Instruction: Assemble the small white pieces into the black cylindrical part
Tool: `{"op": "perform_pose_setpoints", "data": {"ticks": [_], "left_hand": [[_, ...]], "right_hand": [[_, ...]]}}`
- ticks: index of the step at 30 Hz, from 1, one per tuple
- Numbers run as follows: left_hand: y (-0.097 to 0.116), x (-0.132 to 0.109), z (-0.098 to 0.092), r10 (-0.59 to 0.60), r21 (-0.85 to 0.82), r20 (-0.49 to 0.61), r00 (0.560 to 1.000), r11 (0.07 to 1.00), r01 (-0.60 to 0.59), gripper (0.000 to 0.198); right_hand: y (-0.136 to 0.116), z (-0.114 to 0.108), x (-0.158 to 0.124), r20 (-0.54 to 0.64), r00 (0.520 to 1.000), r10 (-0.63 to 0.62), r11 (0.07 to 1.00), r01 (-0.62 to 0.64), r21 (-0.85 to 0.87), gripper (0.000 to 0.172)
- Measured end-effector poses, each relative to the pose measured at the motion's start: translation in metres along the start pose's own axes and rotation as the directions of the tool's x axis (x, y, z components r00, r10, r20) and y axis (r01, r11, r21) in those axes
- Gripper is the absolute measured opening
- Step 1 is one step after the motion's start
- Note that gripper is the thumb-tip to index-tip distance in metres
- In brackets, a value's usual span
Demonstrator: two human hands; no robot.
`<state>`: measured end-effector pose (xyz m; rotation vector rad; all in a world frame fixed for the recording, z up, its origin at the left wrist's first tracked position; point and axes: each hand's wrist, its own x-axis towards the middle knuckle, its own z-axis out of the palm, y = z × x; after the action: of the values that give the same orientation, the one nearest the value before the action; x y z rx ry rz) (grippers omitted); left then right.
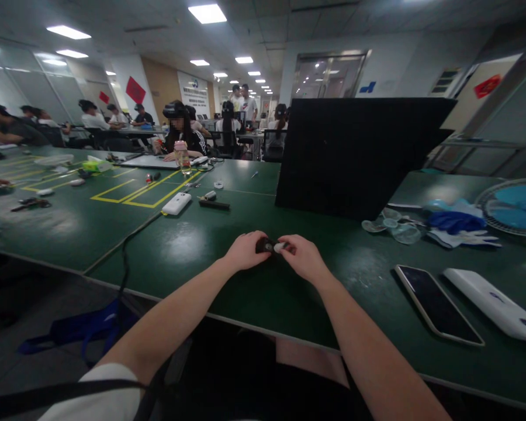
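Note:
Close together over the green table [254,292], my two hands meet in front of me. My left hand [248,250] is closed round a small dark object [268,247] with a round, greyish spot on its end. Between the thumb and fingers of my right hand [301,252] is a small whitish rounded piece [279,247]. The two pieces are side by side, and I cannot tell whether they touch. Both are too small and blurred for me to name their kind, and my fingers cover part of each.
A large black panel [342,158] stands beyond my right hand. A phone [438,304], a white device [493,304], gloves [458,222] and a blue fan [519,202] lie rightward. Ahead are a white power bank [176,203], a black bar [214,204] and a bottle [183,158].

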<state>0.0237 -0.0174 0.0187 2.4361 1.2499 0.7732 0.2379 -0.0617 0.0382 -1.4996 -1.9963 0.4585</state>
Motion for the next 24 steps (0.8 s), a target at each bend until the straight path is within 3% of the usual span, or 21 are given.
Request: {"op": "perform_pose_setpoints", "data": {"ticks": [7,10,13,20,24], "left_hand": [[0.0,-0.001,-0.001,-0.032,-0.029,0.03,0.999,0.999,0.033,0.044],[-0.003,-0.001,0.003,-0.093,-0.06,0.034,0.995,0.994,0.095,0.047],[-0.006,-0.001,0.005,-0.11,-0.11,0.042,0.993,0.987,0.114,0.05],[-0.002,-0.004,-0.001,-0.131,-0.227,0.128,0.983,0.961,0.157,0.049],[-0.001,-0.001,-0.001,-0.136,-0.183,0.112,0.984,0.971,0.154,0.051]], "right_hand": [[-0.002,-0.001,0.001,-0.119,0.991,-0.068,0.998,0.067,-0.018,0.019],[-0.002,0.001,0.002,-0.072,0.995,-0.064,0.997,0.061,-0.045,0.015],[0.0,0.006,0.003,0.005,1.0,0.022,0.998,-0.022,-0.052,0.014],[0.003,0.015,0.008,-0.01,0.985,0.174,0.985,-0.174,0.016,0.031],[0.004,0.0,0.009,-0.095,0.967,0.237,0.968,-0.227,0.107,0.057]]}}
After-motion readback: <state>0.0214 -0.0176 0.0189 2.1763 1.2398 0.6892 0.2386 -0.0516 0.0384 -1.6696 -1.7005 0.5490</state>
